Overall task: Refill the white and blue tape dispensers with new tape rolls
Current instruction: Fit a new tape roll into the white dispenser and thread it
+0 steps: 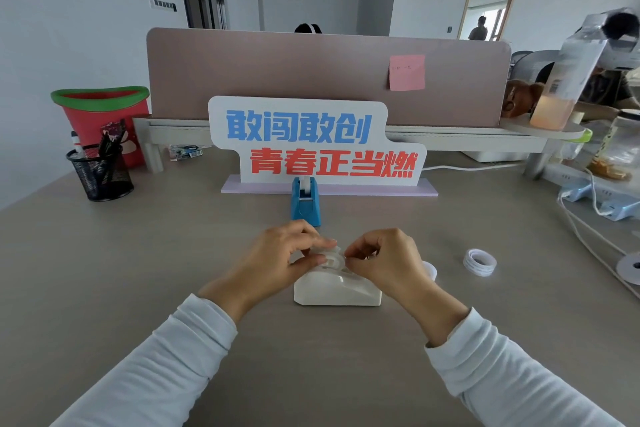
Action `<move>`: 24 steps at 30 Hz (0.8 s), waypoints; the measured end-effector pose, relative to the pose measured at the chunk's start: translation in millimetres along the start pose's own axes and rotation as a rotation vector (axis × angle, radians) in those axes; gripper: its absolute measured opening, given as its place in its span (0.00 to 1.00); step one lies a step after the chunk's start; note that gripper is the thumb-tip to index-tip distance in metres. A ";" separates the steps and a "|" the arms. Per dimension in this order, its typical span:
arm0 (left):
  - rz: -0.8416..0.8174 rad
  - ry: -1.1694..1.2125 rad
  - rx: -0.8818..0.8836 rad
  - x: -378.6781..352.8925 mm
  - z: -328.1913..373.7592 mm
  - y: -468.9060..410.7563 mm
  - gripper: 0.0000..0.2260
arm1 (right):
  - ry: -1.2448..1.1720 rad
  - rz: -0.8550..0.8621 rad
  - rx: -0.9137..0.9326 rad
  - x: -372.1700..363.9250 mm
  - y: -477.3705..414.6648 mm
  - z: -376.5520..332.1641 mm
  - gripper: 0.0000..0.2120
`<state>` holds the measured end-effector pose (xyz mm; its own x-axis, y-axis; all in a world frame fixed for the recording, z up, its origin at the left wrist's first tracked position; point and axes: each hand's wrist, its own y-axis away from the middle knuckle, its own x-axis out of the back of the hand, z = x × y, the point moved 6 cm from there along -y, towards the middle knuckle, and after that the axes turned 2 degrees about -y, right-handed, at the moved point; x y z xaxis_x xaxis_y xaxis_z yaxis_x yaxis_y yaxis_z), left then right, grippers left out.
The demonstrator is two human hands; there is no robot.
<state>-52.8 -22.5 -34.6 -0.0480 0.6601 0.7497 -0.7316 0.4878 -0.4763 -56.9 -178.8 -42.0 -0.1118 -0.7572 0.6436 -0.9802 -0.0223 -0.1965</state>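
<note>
The white tape dispenser lies on the desk in front of me. Just above it, both hands grip a clear tape roll: my left hand pinches it from the left, and my right hand pinches its right edge with thumb and fingertips. Farther back stands the blue tape dispenser, with a roll showing in its top. A loose white tape roll lies on the desk to the right. Another white object peeks out behind my right hand, mostly hidden.
A sign with blue and red characters stands behind the blue dispenser. A black mesh pen cup and a red bucket sit at the left. Cables, a power strip and jars crowd the right edge.
</note>
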 end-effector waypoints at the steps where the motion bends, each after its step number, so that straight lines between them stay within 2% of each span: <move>1: 0.001 -0.005 0.000 -0.3 0.0 -0.3 0.13 | 0.010 0.007 0.001 0.4 0.2 0.0 0.03; 16: 0.033 -0.014 0.019 6.8 2.4 2.1 0.12 | -0.021 -0.006 0.012 -1.6 0.7 -0.7 0.02; 20: 0.052 0.005 0.072 7.1 2.6 1.6 0.13 | -0.033 -0.007 0.004 0.1 1.3 1.1 0.03; 24: 0.000 0.034 0.122 3.7 1.2 -0.2 0.09 | -0.027 -0.016 0.009 -1.0 0.4 2.3 0.03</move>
<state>-53.6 -20.8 -31.3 -0.0262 0.6799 0.7329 -0.8090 0.4163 -0.4151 -56.8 -179.6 -44.4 -0.0911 -0.7741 0.6265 -0.9805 -0.0405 -0.1926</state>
